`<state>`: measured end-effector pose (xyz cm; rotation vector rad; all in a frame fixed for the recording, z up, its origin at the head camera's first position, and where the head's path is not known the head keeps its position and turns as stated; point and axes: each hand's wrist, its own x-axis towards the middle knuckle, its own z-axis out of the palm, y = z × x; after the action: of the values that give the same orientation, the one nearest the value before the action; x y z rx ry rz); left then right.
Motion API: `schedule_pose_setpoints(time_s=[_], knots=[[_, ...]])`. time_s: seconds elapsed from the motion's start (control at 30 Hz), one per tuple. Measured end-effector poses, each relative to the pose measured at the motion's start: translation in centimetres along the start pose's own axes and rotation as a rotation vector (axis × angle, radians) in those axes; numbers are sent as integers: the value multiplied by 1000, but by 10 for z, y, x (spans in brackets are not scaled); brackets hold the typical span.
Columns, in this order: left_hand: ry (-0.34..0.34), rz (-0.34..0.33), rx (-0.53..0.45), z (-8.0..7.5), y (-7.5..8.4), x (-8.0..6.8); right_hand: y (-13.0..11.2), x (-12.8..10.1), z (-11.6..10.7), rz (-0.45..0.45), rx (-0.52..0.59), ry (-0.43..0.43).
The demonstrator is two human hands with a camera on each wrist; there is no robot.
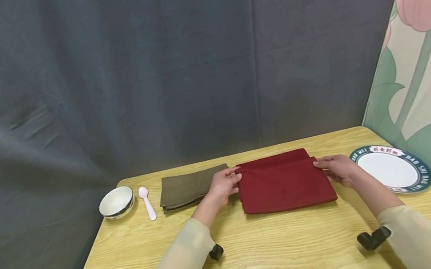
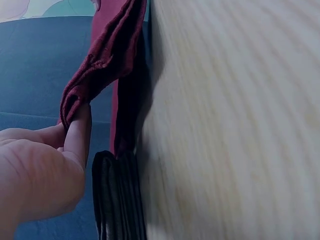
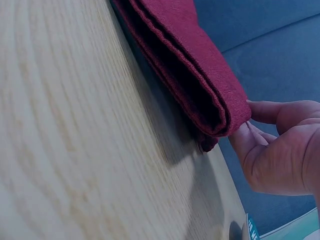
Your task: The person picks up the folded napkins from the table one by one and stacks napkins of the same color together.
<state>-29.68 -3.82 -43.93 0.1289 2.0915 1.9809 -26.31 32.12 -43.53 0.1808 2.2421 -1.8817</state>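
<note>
A dark red cloth [image 1: 286,186], folded in layers, lies across the middle of the table. My left hand [image 1: 223,183] pinches its left far corner between thumb and fingers; in the left wrist view the red cloth [image 2: 107,55] is raised off the wood there. At the right far corner my right hand [image 1: 337,169] pinches the fold, and in the right wrist view the cloth's layered edge [image 3: 200,95] stands slightly above the table. A folded olive-brown cloth [image 1: 189,187] lies beside my left hand, partly behind it.
A white bowl [image 1: 116,202] with a dark-patterned outside stands at the table's left edge, with a pale pink spoon [image 1: 147,203] next to it. To the right, a white plate with a green lettered rim [image 1: 423,171] lies partly behind my right forearm. A dark curtain [image 1: 192,74] hangs behind.
</note>
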Motion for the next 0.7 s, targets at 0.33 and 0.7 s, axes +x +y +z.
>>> schedule_pose_setpoints(time_s=[0.33, 0.7], knots=[[40, -1, 26, 5, 7, 14, -5, 16, -3, 12, -50, 45], [63, -32, 22, 8, 8, 25, -8, 33, -11, 19, -46, 40]])
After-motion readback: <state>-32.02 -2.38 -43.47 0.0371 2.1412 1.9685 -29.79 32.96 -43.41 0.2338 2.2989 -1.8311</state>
